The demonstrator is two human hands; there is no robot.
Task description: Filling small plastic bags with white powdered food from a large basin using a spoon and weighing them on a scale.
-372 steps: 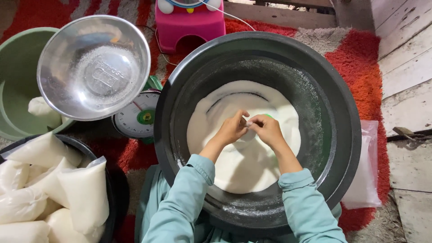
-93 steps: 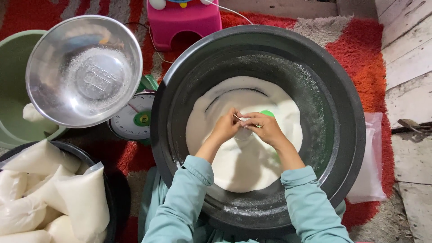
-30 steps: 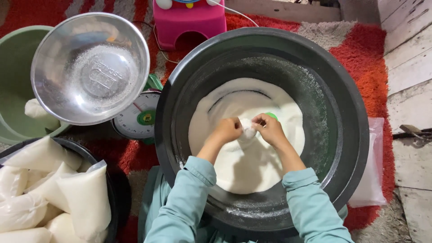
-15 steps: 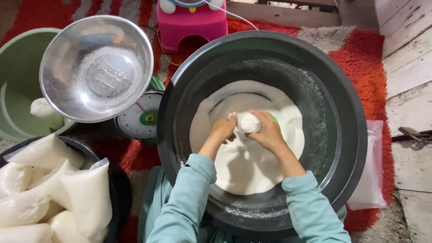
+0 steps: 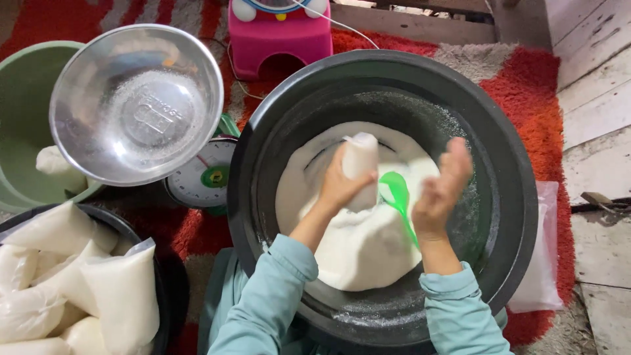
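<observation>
A large black basin (image 5: 513, 164) holds a heap of white powder (image 5: 368, 243). My left hand (image 5: 338, 187) grips a small filled white bag (image 5: 360, 164) and holds it upright over the powder. To the right of the bag, my right hand (image 5: 444, 187) is raised, open and blurred, with nothing in it. A green plastic scoop (image 5: 397, 194) lies in the powder between the two hands. Both sleeves are light teal.
A steel bowl (image 5: 135, 105) sits on a kitchen scale (image 5: 204, 177) at left, beside a green bucket (image 5: 26, 85). A black tub (image 5: 167, 289) with several filled white bags stands at lower left. A pink stool (image 5: 279, 39) is behind, clear bags (image 5: 542, 263) at right, on a red rug (image 5: 519, 79).
Both hands were pinched together on the bag's top over the powder. Now my left hand alone holds the bag, lifted upright, and my right hand has let go and swung out to the right.
</observation>
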